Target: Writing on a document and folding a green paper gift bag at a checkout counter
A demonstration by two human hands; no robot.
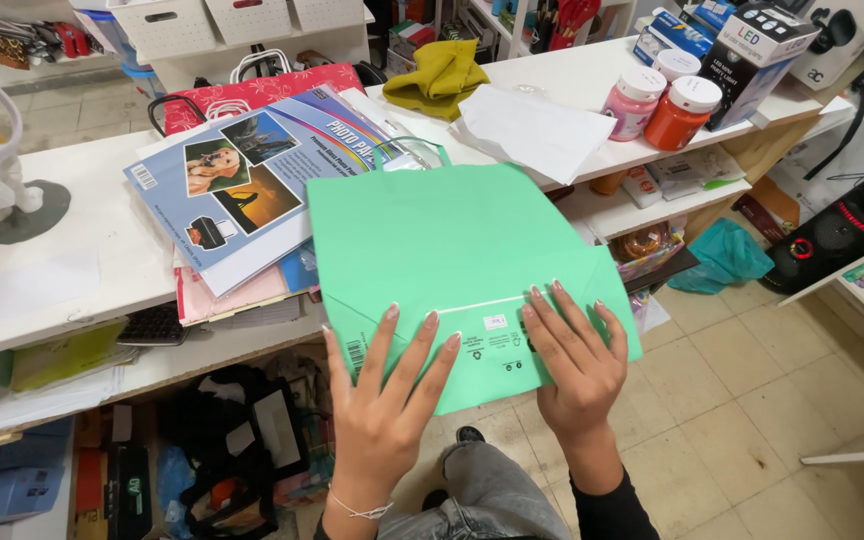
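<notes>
Fingers [422, 345] of the left hand [382, 420] are lying spread and flat on the folded bottom flap of a green paper bag [432, 240], pressing on it rather than gripping. Beside it, the right hand [577, 375] is doing the same, its fingers [552, 315] stretched out along the flap's fold, the 2 hands close together but not touching. Neither hand is closed around anything. A thin bracelet [357, 508] is circling the left wrist, and a dark sleeve [612, 510] is covering the right forearm.

Most of the bag is lying flat on the front edge of the white surface [62, 270], with its near end hanging past the edge above the tiled floor [752, 420] and the person's grey trouser leg [492, 495]. Its handles [407, 150] are showing at the far end.

Just left of the bag, a pack of photo paper [242, 170] is resting on a stack of pink and white sheets, partly tucked under the bag's corner. A red patterned bag [252, 95] is lying behind that. Further back, a white sheet [537, 130] is lying on the surface beside a folded mustard cloth [442, 75]. To the right, 2 paint jars, 1 pink [632, 105] and 1 orange [682, 115], are standing side by side next to a black box [762, 55]. On the floor at the far right, a black speaker [842, 235] is sitting well apart from the hands.
</notes>
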